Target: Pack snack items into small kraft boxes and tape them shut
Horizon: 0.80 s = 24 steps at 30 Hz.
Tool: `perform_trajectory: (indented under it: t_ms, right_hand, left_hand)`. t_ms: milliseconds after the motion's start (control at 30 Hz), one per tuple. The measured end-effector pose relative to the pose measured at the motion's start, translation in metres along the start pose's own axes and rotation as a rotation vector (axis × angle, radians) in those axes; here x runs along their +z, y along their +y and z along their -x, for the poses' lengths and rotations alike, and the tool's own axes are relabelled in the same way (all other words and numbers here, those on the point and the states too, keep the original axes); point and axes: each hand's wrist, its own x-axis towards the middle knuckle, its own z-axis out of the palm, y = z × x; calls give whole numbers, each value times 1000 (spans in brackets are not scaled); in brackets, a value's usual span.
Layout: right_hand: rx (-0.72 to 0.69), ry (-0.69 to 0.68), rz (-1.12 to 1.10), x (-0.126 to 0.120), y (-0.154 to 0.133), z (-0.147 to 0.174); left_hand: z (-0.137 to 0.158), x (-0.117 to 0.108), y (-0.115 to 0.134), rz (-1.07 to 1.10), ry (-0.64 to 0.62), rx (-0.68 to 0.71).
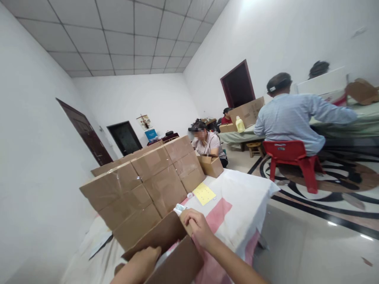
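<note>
Plainly two hands [199,228] [143,260] at one box [181,259].

The one head camera looks from above and behind the open carton [180,263], facing forward over it. The carton is close, cut by the lower edge of the wide view; beyond it the room reaches well back, with ceiling [122,37] high above it and floor [304,240] to its right.

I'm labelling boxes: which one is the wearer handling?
The open box nearest the camera: left hand at its opening, right hand on its flap. The stacked boxes stand beyond, untouched.
</note>
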Motion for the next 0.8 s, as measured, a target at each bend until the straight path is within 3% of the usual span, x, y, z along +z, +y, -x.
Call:
perform_trajectory:
  t_ms: [333,800]
  right_hand:
    - [-8,22,-30,6,-5,-1]
    - [-12,-14,12,6,-18,3]
  left_hand:
    - [-18,16,-1,-93,7,49]
    - [10,-11,0,-65,141,28]
